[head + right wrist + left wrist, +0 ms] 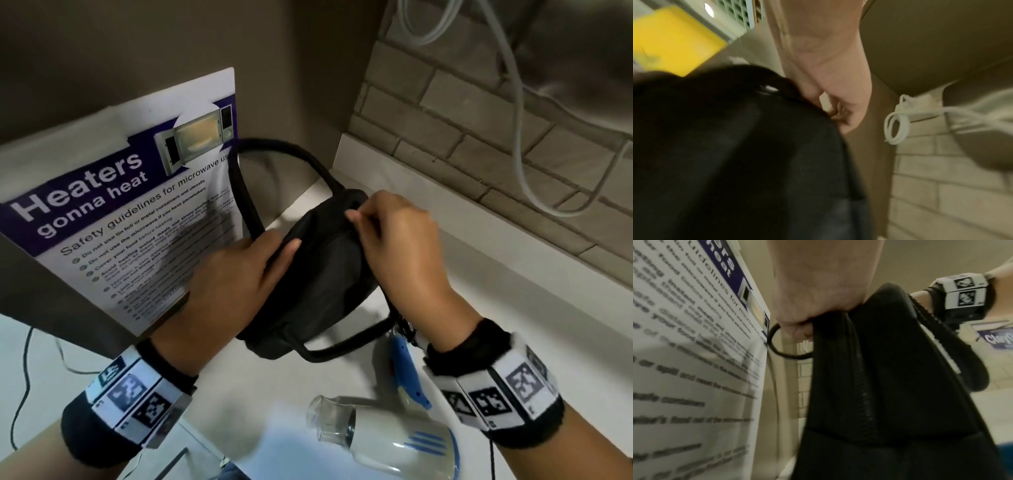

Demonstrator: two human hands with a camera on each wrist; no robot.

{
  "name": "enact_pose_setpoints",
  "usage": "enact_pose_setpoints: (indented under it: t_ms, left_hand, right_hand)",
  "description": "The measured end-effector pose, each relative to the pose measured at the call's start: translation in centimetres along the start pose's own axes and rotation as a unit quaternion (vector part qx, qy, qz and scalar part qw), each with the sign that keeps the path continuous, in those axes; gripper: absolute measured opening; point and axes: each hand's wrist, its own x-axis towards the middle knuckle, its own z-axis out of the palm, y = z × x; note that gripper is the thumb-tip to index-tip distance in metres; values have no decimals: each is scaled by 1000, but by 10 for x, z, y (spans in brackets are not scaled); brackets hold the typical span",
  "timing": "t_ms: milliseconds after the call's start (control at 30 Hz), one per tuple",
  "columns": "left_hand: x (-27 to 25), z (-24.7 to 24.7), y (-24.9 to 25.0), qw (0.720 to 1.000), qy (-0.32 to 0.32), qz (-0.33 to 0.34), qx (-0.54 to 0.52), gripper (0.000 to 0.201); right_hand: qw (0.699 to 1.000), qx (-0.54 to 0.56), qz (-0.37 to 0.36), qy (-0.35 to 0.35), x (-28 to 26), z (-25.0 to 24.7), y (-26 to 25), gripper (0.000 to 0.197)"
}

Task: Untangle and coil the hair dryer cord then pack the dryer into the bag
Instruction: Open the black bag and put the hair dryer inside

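A black fabric bag point(322, 274) with loop handles is held above the white counter, mid-frame in the head view. My left hand point(239, 274) grips its left edge, thumb on the fabric; the left wrist view shows the same grip, left hand point(807, 318) on the bag point(890, 386). My right hand point(387, 233) pinches the bag's top near the zipper; in the right wrist view the fingers point(840, 113) curl against the bag point(735, 154). The white and blue hair dryer point(387, 435) lies on the counter below, its folded handle point(407, 370) under my right wrist.
A microwave safety poster point(130, 212) stands at the left, close to the bag handle point(274, 147). A brick wall point(479, 144) with grey cables point(520, 137) runs along the right. A thin black cord point(24, 377) trails at the lower left of the white counter point(496, 291).
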Motion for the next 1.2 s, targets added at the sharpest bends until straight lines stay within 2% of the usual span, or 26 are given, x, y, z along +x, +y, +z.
enact_pose_setpoints:
  t_ms: [133,167,233,300,400,467,567,633,733,800,867,967,1033,1200]
  left_hand:
    - [4,-3,4,998,26,-24,-45,32]
    - [5,-5,3,998,38,-25,-48,33]
    - [7,-7,-1,997,49,-26,-47,34]
    - [8,-7,-4,999,35,-25,-21,33]
    - [7,-4,1,999,8,-32,-3,28]
    - [10,-4,5,999,5,-35,-34,25]
    - [17,-6,2,987,7,-67,-148,34]
    - [20,-3,0,972,3,-94,-215,37]
    - [22,0,3,954,-8,-120,-276,40]
    - [24,3,4,949,-14,-134,-284,40]
    - [27,6,4,951,-23,-142,-273,39]
    - [29,9,2,949,-31,-165,-268,38]
    - [32,11,0,941,-49,-176,-285,38]
    - [35,13,-12,957,-112,-156,-219,33]
  right_hand:
    - [995,76,-43,51,-4,-4,-12,12]
    - [991,122,-26,44,-2,-7,-9,9]
    - [971,234,52,19,4,-11,-2,5]
    - [965,248,76,28,4,-12,2,5]
    - [986,157,-40,38,-16,-3,-17,7]
    - [981,172,-89,14,-31,9,-33,9]
    - [959,280,-47,-7,-35,18,-32,9]
    - [952,301,-55,-7,-39,19,-29,7]
    - [954,238,-175,-46,-61,30,-41,8]
    - [954,127,-263,-68,-80,46,-50,15]
    - [951,33,-304,-48,-92,61,-55,17]
    - [937,-48,-347,-8,-107,77,-61,26]
    - [924,-88,-371,-29,-114,87,-64,28]
    - [944,-51,-305,-112,-105,80,-61,21]
